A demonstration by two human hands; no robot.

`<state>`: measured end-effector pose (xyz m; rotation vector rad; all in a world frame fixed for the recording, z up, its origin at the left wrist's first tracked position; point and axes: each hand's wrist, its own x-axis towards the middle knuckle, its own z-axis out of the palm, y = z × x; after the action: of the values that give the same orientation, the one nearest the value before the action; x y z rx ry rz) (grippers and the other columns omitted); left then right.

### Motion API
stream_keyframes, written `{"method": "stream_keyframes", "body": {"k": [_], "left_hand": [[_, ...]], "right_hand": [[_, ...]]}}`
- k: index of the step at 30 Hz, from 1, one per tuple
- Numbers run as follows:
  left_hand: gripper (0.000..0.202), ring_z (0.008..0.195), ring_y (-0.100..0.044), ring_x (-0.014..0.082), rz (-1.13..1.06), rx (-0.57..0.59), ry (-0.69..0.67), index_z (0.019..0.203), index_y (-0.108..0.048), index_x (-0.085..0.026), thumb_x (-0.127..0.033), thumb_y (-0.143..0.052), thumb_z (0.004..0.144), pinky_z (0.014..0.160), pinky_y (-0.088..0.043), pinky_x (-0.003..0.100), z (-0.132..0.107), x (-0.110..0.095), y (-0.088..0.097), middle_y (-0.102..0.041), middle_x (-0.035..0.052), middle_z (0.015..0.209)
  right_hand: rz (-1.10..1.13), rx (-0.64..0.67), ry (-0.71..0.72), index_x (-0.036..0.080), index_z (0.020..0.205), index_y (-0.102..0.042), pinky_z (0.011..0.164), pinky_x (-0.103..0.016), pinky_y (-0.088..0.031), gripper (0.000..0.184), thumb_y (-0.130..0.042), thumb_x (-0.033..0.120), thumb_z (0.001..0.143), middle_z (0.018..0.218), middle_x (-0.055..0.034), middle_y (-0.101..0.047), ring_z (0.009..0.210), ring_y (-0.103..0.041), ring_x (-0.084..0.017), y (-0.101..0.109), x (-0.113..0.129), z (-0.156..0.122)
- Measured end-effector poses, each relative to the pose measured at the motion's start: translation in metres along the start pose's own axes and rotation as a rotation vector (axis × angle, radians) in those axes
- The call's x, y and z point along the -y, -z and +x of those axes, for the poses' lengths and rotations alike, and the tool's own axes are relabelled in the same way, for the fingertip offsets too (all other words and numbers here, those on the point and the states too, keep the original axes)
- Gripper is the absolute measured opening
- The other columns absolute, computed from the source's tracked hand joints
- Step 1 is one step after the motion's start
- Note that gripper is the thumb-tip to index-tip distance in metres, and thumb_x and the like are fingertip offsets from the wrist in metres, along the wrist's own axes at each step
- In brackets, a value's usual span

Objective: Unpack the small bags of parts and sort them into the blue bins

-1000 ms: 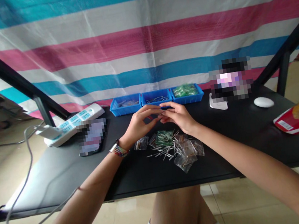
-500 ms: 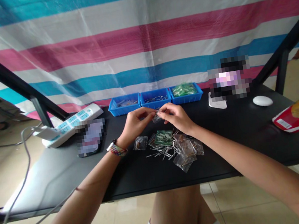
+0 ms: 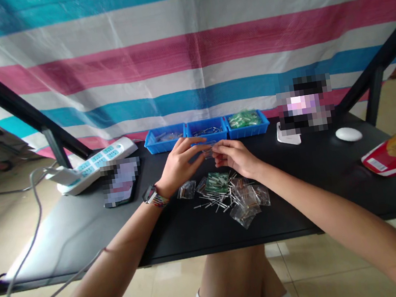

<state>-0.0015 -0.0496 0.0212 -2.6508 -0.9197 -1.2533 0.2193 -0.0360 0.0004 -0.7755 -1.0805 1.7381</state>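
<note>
Between left hand (image 3: pixel 181 165), right hand (image 3: pixel 236 158): clear bag (image 3: pixel 208 153); behind, blue trays (image 3: pixel 247 131).

Striped tarp (image 3: pixel 183 46) behind black table (image 3: pixel 83 225); beige tiled floor (image 3: pixel 167 292)

Left hand (image 3: pixel 181 163) & right hand (image 3: pixel 234 157) pinch small clear bag (image 3: pixel 209 152) above table (image 3: pixel 82 220); blue bins (image 3: pixel 206 131) behind.

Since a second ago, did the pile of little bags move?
No. The pile of little bags lies just as far in front of the blue trays as before.
</note>
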Motion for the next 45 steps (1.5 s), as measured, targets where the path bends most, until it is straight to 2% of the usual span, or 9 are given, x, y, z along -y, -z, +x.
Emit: {"method": "stream_keyframes", "body": {"k": [5,8,12,16,19,24,34,41,45], "left_hand": [[0.014,0.093,-0.074,0.0183,-0.041,-0.108,0.115,0.116,-0.079,-0.022,-0.024,-0.067,0.107,0.085,-0.060,0.034,-0.003,0.002,-0.004,-0.079,0.0051,0.104],[0.014,0.083,-0.072,0.0163,-0.055,-0.215,0.287,0.111,-0.080,-0.021,-0.027,-0.069,0.105,0.076,-0.058,0.030,-0.006,0.014,-0.007,-0.078,0.0043,0.096],[0.021,0.079,-0.075,0.0170,-0.142,-0.394,0.601,0.118,-0.077,-0.021,-0.029,-0.073,0.099,0.069,-0.058,0.028,-0.007,0.038,-0.005,-0.078,0.0036,0.092],[0.038,0.069,-0.075,0.0163,-0.259,-0.531,0.840,0.129,-0.071,-0.022,-0.036,-0.079,0.094,0.059,-0.056,0.025,-0.011,0.061,0.002,-0.078,0.0031,0.091],[0.050,0.052,-0.064,0.0111,-0.235,-0.560,0.894,0.140,-0.066,-0.024,-0.044,-0.078,0.096,0.050,-0.048,0.022,-0.014,0.067,0.009,-0.076,0.0015,0.088],[0.031,0.050,-0.054,0.0102,-0.099,-0.492,0.818,0.129,-0.072,-0.024,-0.035,-0.065,0.101,0.051,-0.043,0.023,-0.016,0.059,0.011,-0.064,-0.0023,0.078],[0.021,0.061,-0.056,0.0128,0.085,-0.218,0.628,0.110,-0.073,-0.021,-0.020,-0.059,0.095,0.059,-0.040,0.026,-0.010,0.037,0.005,-0.071,0.0012,0.088],[0.017,0.068,-0.062,0.0147,-0.027,-0.076,0.379,0.108,-0.074,-0.022,-0.025,-0.059,0.100,0.062,-0.048,0.027,-0.008,0.024,0.005,-0.070,0.0029,0.090],[0.035,0.084,-0.071,0.0176,-0.034,0.054,0.259,0.133,-0.071,-0.024,-0.021,-0.058,0.101,0.072,-0.059,0.029,-0.008,0.017,0.003,-0.073,0.0066,0.107]], "right_hand": [[-0.093,0.038,0.012,0.018,0.089,-0.076,0.064,-0.032,-0.059,0.044,-0.076,0.062,0.087,0.079,-0.0044,-0.075,0.066,-0.069,-0.017,0.002,0.003,0.000],[-0.443,0.098,0.216,0.019,0.090,-0.077,0.070,-0.035,-0.059,0.033,-0.069,0.050,0.096,0.082,-0.0056,-0.076,0.073,-0.070,-0.019,-0.002,0.004,-0.008],[-1.025,0.387,0.636,0.021,0.112,-0.081,0.104,-0.046,-0.057,0.018,-0.071,0.028,0.099,0.116,-0.0097,-0.081,0.112,-0.072,-0.027,-0.018,-0.001,-0.028],[-1.367,0.601,0.752,0.024,0.139,-0.077,0.125,-0.053,-0.044,0.036,-0.067,0.035,0.107,0.151,-0.0123,-0.070,0.148,-0.057,-0.032,-0.034,-0.015,-0.045],[-1.533,0.615,0.736,0.029,0.144,-0.077,0.128,-0.059,-0.040,0.038,-0.062,0.042,0.111,0.158,-0.0135,-0.065,0.152,-0.052,-0.036,-0.038,-0.022,-0.051],[-1.657,0.611,0.778,0.036,0.143,-0.077,0.129,-0.066,-0.035,0.036,-0.060,0.042,0.111,0.157,-0.0105,-0.066,0.150,-0.054,-0.037,-0.039,-0.021,-0.051],[-1.542,0.520,0.856,0.013,0.136,-0.076,0.125,-0.058,-0.046,0.036,-0.067,0.033,0.108,0.135,-0.0155,-0.079,0.132,-0.069,-0.032,-0.036,-0.019,-0.041],[-1.026,0.224,0.634,0.017,0.125,-0.080,0.108,-0.044,-0.061,0.032,-0.078,0.016,0.094,0.125,-0.0133,-0.083,0.116,-0.080,-0.028,-0.020,-0.019,-0.021],[-0.580,0.043,0.411,0.020,0.102,-0.081,0.093,-0.041,-0.066,0.016,-0.085,0.026,0.087,0.095,-0.0063,-0.085,0.090,-0.083,-0.024,-0.007,-0.019,-0.003]]}}
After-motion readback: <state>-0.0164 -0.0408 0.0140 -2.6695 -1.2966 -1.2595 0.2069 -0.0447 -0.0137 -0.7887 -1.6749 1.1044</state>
